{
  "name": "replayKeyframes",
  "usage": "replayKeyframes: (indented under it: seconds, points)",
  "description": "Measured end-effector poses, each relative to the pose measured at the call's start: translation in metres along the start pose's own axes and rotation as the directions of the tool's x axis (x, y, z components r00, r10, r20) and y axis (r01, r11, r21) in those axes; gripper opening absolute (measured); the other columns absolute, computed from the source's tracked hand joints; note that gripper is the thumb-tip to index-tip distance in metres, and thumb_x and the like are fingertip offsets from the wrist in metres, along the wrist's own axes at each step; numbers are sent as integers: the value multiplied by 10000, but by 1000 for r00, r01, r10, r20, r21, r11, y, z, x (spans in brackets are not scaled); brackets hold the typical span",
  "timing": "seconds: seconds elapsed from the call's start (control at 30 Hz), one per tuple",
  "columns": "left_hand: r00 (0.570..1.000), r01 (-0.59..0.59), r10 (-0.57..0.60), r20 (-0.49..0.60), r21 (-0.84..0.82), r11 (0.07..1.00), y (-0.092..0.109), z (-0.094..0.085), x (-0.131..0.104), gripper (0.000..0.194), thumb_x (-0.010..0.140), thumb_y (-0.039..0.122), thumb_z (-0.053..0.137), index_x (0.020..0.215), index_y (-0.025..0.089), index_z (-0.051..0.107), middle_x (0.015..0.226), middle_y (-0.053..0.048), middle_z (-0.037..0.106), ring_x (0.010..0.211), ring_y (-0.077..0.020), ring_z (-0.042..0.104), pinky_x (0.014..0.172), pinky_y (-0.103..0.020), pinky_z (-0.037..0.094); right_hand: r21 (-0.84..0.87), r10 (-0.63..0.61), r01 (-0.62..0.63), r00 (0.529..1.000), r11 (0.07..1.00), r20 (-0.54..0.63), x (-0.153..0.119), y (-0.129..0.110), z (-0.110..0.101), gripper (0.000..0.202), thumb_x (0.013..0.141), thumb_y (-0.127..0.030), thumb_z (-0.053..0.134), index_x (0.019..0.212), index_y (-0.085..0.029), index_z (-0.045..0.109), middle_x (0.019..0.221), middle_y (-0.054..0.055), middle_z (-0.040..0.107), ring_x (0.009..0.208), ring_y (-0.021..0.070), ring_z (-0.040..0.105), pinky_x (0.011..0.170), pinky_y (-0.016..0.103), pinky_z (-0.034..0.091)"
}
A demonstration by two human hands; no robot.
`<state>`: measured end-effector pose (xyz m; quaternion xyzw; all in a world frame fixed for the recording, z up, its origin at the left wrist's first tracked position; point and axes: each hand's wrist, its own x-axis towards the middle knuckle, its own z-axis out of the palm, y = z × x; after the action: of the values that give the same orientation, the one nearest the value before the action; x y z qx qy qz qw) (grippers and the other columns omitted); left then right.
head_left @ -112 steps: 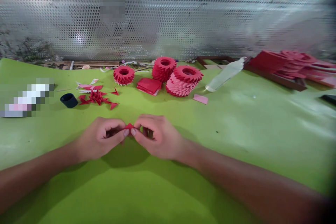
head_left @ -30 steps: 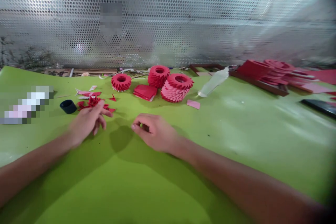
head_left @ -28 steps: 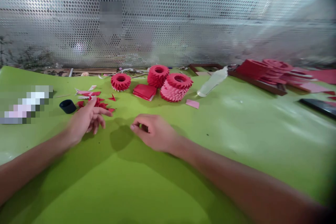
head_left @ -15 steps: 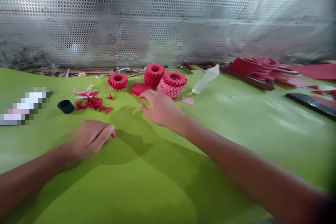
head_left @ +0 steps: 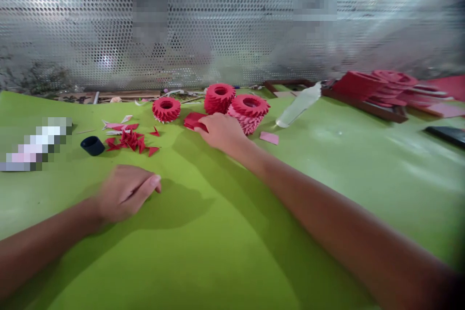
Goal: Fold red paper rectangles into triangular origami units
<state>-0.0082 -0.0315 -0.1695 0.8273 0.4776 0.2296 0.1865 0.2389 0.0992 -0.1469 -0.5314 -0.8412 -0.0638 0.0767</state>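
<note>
head: worn view | faces forward, down | hands near, perforated wall beyond [head_left: 225, 24]

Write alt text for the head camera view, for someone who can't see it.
The right hand reaches across a green table to a stack of red paper, while the left hand, fingers curled, is near small folded red pieces. Three spiky paper rings sit farther back.

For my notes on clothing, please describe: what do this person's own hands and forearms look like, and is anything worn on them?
The left hand and right hand are ungloved, with no ring, watch or bracelet visible. Both forearms show no sleeve; the right one fades into shadow at the corner.
</note>
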Motion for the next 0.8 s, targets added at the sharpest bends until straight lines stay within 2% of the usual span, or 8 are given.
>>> replayKeyframes:
  seconds: [0.1,0.33,0.5,0.63,0.73,0.8]
  points:
    - [1000,-24,24,14,2,1000,2,-2,-1,506,979,420,331,723,210,713,546,-6,614,506,-152,540,564,-264,395,-2,-5,5,1000,1000,-9,0,2,1,365,1004,-396,459,1086,-180,741,1037,150,743,939,291,675,745,361,486]
    - [998,-56,56,7,-4,998,0,-2,-2,506,995,406,334,728,208,716,548,-9,608,503,-149,532,556,-261,381,-43,-10,9,1000,999,-22,4,4,3,417,1011,-247,357,1017,-144,761,950,165,745,843,291,674,711,372,456]
    - [999,-50,50,-8,2,999,-4,1,0,552,986,446,302,691,213,706,510,-19,589,479,-153,515,508,-265,353,-78,-46,41,997,996,-56,6,7,5,409,1008,-263,385,1024,-136,773,957,170,752,879,293,673,792,405,441]
    - [998,-66,65,8,43,997,3,-4,1,528,984,387,302,695,205,704,514,-18,617,479,-148,552,508,-256,375,-80,-45,38,996,996,-81,6,6,3,391,1007,-264,402,1031,-153,775,963,152,755,896,276,671,796,394,436]
    - [994,-103,100,38,69,992,9,-9,2,507,989,342,302,711,193,699,526,-9,634,483,-141,569,510,-244,386,-75,-38,32,997,997,-75,5,4,1,372,1003,-357,452,1005,-179,779,934,128,761,869,269,679,754,372,441]
    - [990,-138,137,17,75,988,10,-10,3,513,997,314,290,707,185,692,521,-1,631,473,-134,567,501,-237,382,-74,-28,24,998,997,-57,4,2,0,384,993,-423,476,974,-192,782,900,118,765,831,268,687,707,353,439]
